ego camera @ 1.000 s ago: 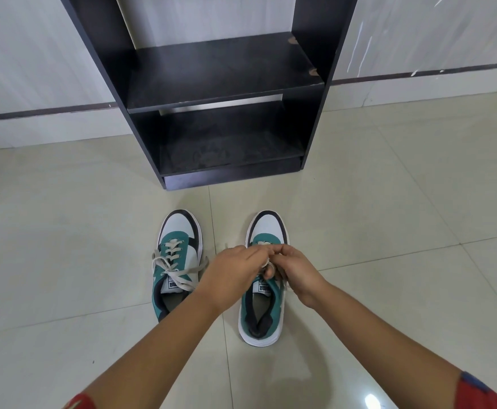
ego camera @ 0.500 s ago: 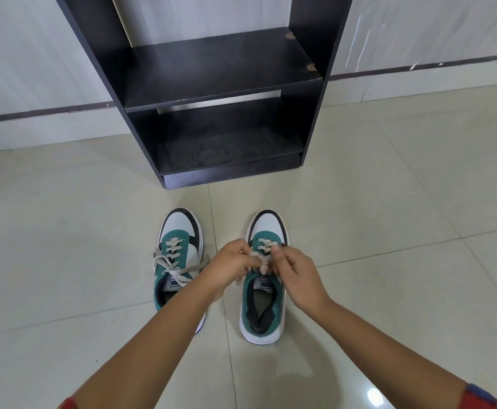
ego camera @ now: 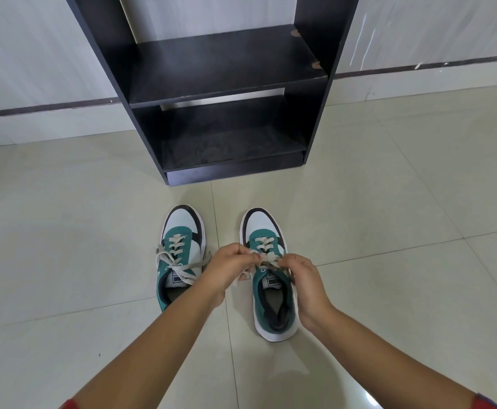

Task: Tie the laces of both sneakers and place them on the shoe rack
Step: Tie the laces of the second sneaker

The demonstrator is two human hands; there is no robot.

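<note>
Two teal, white and black sneakers stand side by side on the floor, toes toward the rack. The left sneaker [ego camera: 182,240] has its cream laces tied in a loose bow. Over the right sneaker [ego camera: 272,293], my left hand [ego camera: 226,270] and my right hand [ego camera: 303,278] each pinch a strand of its cream laces [ego camera: 266,258], which stretch between the fingers above the tongue. The black shoe rack [ego camera: 220,72] stands just beyond the shoes, both shelves bare.
Glossy pale floor tiles [ego camera: 389,208] spread on all sides. A white wall with a dark stripe [ego camera: 35,109] runs behind the rack. Red sleeve ends show at the bottom corners.
My hands have drawn slightly apart over the right sneaker, stretching the laces between them. The view has shifted a little closer to the rack.
</note>
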